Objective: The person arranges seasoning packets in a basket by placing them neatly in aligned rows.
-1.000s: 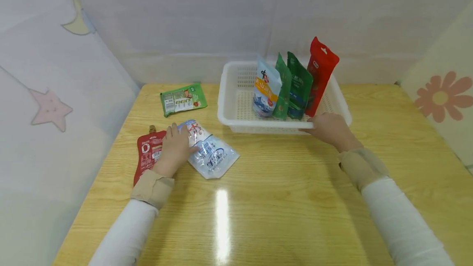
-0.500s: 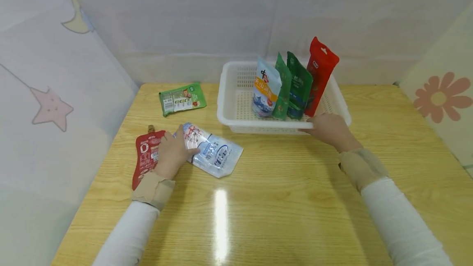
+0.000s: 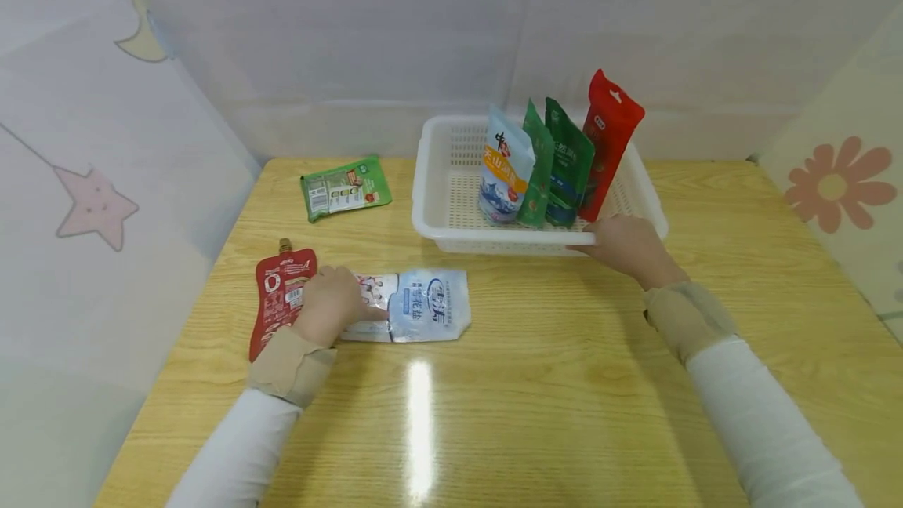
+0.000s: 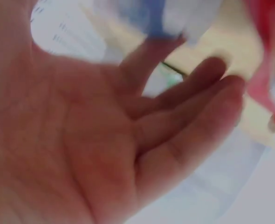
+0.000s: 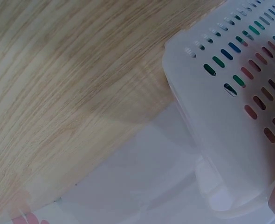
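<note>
My left hand [image 3: 330, 306] holds the left end of a white-and-blue salt bag [image 3: 430, 306], thumb across its printed face. The bag lies level across the view, close over the table. In the left wrist view the palm [image 4: 81, 135] shows, with the index finger at a blurred blue-and-white part of the bag [image 4: 151, 16]. Just left of this hand, partly behind it, is a red spouted pouch [image 3: 271, 304] with a gold cap. My right hand [image 3: 626, 249] grips the front rim of a white plastic basket [image 3: 487, 237]; its fingers are mostly hidden under the rim.
Inside the basket stand a blue-white pouch [image 3: 504, 171], two green pouches, the darker one [image 3: 567, 167] leaning, and a tall red packet [image 3: 610, 139]. A green packet [image 3: 346, 188] lies at the table's back left. Papered walls [image 3: 331, 45] border the wooden table [image 3: 550, 382].
The salt bag has turned from slanting to lying level, its far end swinging up and right. My left hand has drawn slightly nearer with its fingers more curled. The right hand stays on the basket.
</note>
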`<state>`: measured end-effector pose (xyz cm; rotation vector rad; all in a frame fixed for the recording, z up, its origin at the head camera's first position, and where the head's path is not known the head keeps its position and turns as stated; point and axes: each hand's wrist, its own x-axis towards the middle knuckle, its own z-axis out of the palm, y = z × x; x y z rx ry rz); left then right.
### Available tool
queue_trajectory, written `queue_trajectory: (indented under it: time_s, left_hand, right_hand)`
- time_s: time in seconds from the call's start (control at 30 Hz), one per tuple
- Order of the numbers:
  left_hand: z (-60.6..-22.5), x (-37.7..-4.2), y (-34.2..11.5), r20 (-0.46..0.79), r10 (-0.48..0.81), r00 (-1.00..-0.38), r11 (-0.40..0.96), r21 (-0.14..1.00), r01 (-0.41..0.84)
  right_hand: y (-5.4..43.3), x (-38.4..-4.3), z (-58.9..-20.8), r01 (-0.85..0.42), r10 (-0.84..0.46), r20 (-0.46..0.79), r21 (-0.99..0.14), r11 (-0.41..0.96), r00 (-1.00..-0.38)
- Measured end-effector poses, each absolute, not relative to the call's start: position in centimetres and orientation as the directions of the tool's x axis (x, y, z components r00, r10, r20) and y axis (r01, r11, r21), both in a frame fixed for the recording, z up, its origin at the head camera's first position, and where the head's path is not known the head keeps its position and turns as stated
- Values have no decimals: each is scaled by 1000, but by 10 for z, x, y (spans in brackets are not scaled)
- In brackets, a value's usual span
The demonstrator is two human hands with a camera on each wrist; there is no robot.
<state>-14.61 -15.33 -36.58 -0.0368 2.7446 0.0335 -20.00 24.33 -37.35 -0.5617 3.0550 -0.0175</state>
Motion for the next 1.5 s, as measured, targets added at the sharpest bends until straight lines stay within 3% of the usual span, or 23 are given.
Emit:
queue_trajectory:
  time_s: [0.1,0.23,0.4,1.03,1.23,1.5]
  left_hand:
    - [-360,-146,-155,-424,8,-906,999,34,-7]
    - [-360,-153,-161,-434,112,-894,986,160,46]
    - [-366,-163,-164,-539,219,-813,953,296,60]
    - [-378,-160,-152,-562,256,-786,948,306,89]
    - [-382,-155,-150,-583,283,-761,923,382,51]
    - [-384,-154,-147,-503,354,-788,882,460,103]
  right_hand:
    - [242,-200,-374,-344,-345,-42,-26,938,-938]
    - [242,-200,-374,-330,-331,-56,-30,944,-942]
    - [242,-199,-374,-330,-331,-54,-33,943,-942]
    - [241,-200,-372,-327,-328,-57,-17,945,-943]
    - [241,-200,-374,-332,-333,-48,-27,943,-942]
    - [242,-199,-374,-348,-348,-10,-13,937,-937]
